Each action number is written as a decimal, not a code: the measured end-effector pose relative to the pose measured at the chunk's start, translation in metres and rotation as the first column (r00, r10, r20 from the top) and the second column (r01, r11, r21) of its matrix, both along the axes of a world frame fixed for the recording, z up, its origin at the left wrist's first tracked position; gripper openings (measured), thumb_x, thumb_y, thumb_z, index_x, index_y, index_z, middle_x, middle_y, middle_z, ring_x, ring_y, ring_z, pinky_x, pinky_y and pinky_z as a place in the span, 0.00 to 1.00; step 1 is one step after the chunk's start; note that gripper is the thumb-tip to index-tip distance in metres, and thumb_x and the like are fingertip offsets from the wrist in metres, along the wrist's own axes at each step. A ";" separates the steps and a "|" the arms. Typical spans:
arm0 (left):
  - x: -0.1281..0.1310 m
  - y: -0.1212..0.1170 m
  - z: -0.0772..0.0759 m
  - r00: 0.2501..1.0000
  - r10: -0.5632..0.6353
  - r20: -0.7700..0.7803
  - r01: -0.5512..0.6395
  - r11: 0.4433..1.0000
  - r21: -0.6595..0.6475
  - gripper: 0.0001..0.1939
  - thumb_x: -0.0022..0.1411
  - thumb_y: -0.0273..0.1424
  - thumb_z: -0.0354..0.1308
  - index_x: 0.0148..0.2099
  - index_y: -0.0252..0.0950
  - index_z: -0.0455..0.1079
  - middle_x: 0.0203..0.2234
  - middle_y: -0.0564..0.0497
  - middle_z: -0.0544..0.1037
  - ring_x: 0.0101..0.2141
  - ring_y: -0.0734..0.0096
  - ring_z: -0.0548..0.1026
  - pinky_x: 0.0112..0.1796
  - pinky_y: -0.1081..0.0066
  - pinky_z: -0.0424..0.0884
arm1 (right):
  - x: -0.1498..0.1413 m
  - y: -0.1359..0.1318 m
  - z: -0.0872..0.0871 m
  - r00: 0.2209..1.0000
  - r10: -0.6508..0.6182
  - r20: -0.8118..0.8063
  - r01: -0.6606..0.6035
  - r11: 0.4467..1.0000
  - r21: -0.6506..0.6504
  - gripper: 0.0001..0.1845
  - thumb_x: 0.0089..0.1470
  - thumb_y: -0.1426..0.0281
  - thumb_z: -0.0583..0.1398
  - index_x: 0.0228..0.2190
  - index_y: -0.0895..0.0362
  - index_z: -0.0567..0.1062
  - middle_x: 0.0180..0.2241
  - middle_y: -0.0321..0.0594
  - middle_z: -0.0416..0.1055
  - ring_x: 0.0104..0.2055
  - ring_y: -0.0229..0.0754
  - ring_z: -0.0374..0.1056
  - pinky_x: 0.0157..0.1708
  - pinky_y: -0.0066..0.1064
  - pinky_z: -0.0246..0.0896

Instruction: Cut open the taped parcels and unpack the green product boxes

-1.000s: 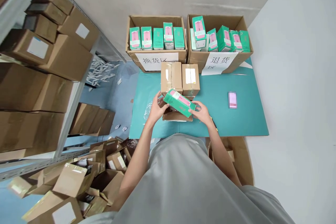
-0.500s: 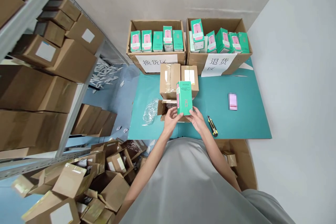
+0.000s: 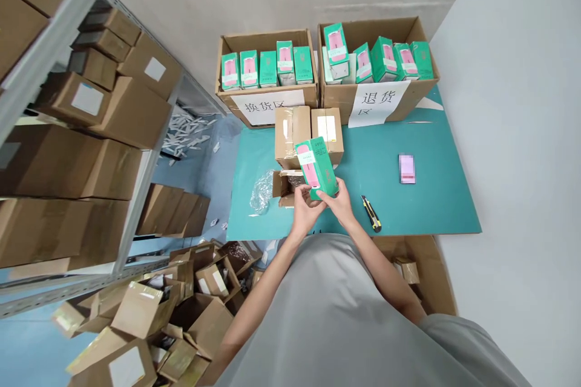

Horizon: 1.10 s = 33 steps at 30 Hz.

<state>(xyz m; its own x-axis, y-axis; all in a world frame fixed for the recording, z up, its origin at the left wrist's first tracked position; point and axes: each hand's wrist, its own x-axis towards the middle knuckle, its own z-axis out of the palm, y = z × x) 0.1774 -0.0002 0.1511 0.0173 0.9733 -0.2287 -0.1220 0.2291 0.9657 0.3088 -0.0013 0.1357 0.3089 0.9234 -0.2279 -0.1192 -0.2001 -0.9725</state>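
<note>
Both hands grip a green product box [image 3: 323,163] with a pink picture and a white label on its left face. My left hand [image 3: 305,210] closes on its lower left corner, and my right hand [image 3: 338,201] on its lower right. The box is tilted, its top leaning left. Under and behind it, an opened cardboard carton [image 3: 282,186] shows bubble wrap inside. Two closed cartons [image 3: 290,133] stand just beyond. Crumpled clear bubble wrap [image 3: 262,192] lies to the left, and a yellow-black box cutter [image 3: 372,215] to the right of my right hand.
Two large cartons with paper signs, left [image 3: 263,101] and right [image 3: 338,97], hold several green boxes at the back of the green table [image 3: 436,193]. A phone [image 3: 407,169] lies at right. Left are a loaded shelf [image 3: 136,193] and a heap of empty cartons [image 3: 140,308].
The green box has been turned in my hands, so its pink-pictured side now faces up more and its top leans left. My view has shifted slightly.
</note>
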 end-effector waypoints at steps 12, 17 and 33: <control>-0.105 0.072 0.023 0.963 -0.255 0.082 0.261 0.963 -0.069 0.50 0.51 0.38 0.82 0.74 0.48 0.69 0.67 0.42 0.76 0.63 0.47 0.79 0.53 0.60 0.83 | 0.074 -0.008 0.014 0.947 0.320 0.005 -0.319 0.945 0.064 0.46 0.44 0.50 0.81 0.61 0.48 0.77 0.57 0.44 0.80 0.54 0.55 0.79 0.55 0.47 0.79; -0.090 0.037 0.017 0.964 -0.266 0.010 0.263 0.944 -0.199 0.45 0.53 0.45 0.81 0.70 0.46 0.71 0.57 0.43 0.80 0.48 0.54 0.83 0.40 0.64 0.84 | 0.079 0.023 0.015 0.997 -0.013 0.081 0.004 0.995 0.104 0.39 0.45 0.44 0.80 0.50 0.48 0.75 0.52 0.43 0.79 0.49 0.51 0.79 0.53 0.45 0.79; -0.040 -0.038 -0.009 0.975 -0.127 0.182 0.180 0.931 -0.318 0.39 0.44 0.42 0.86 0.54 0.43 0.72 0.54 0.48 0.77 0.47 0.61 0.82 0.44 0.62 0.86 | 0.061 0.051 0.015 0.983 0.048 0.177 -0.086 0.973 0.215 0.34 0.56 0.33 0.69 0.43 0.50 0.82 0.48 0.44 0.85 0.54 0.54 0.78 0.62 0.47 0.73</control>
<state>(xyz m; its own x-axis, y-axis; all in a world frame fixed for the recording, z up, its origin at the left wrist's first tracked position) 0.1374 -0.0381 0.1426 0.2218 0.8253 -0.5193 -0.2019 0.5599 0.8036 0.3701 0.0494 0.1507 0.2610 0.9647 0.0346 0.0575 0.0202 -0.9981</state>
